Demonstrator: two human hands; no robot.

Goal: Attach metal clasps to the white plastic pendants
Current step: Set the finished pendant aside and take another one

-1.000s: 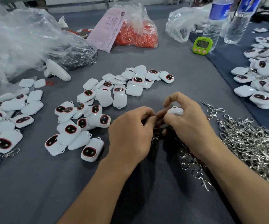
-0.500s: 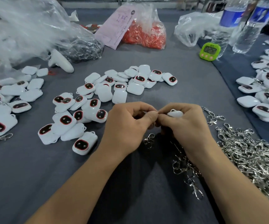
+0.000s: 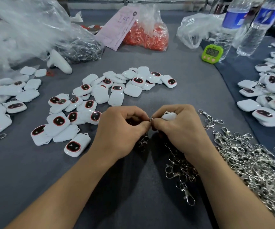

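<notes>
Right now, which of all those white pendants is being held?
The pendant in the right hand, its loop peeking out toward the clasp the left hand pinches; all others lie loose on the table.

White pendants (image 3: pixel 100 96) carry red-rimmed black faces, clasps (image 3: pixel 249 162) gleam silver, the timer (image 3: pixel 212 52) is green, the tablecloth (image 3: pixel 191 90) grey.

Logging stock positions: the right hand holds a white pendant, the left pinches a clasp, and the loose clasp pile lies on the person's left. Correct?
Not quite: the head view shows the clasp pile on the person's right. The right hand does hold the white pendant and the left hand pinches a clasp.
</notes>
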